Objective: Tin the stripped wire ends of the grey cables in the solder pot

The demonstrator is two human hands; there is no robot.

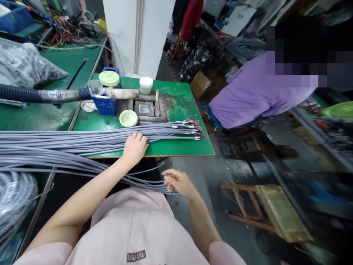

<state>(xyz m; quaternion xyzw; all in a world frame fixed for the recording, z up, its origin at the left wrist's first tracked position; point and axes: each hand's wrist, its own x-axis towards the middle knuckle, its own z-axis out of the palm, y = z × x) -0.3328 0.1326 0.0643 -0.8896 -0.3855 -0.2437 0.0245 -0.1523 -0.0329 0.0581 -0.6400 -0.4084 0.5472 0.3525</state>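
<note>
A long bundle of grey cables (82, 141) lies across the green bench top (176, 147), with stripped, red-and-white-tipped ends (193, 129) fanned out to the right. My left hand (134, 149) rests curled over the bundle near the bench's front edge. Below that edge, a loose loop of thinner grey cable (146, 179) sags over the gap. My right hand (178, 183) hovers at the end of this loop, its fingertips among the strands. Whether those fingers grip anything is hidden.
Behind the cables sit a metal solder bath (145, 109), a pale green dish (128, 118), a white jar (146, 85) and a blue box (104, 105) with a corrugated hose (41, 94). A person in a purple shirt (261, 92) bends at the right. A wooden stool (264, 211) stands on the floor.
</note>
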